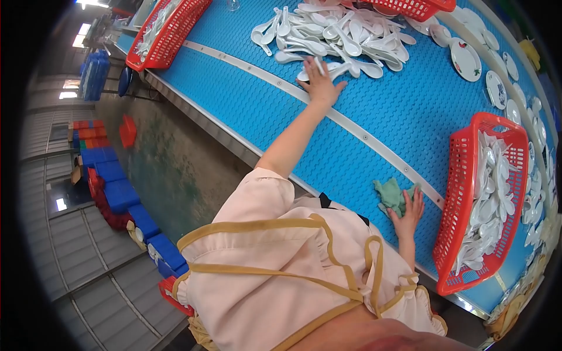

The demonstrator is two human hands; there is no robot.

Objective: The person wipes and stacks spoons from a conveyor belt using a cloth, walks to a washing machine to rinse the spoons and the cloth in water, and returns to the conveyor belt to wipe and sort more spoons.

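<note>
My left hand (321, 86) reaches over the blue belt with its fingers spread. Its fingertips touch a white spoon at the near edge of a large heap of white spoons (345, 35). Lower right, my right hand (408, 212) rests on the belt, fingers stretched apart. A crumpled green cloth (391, 195) lies against it, between thumb and fingers and partly under them; no grip on it shows.
Red baskets of white spoons stand at right (459, 205) and upper left (167, 32); another red basket (410, 8) is at the top. A metal strip (366, 138) crosses the belt (257, 111). Plates (466, 59) and spoons line the right side.
</note>
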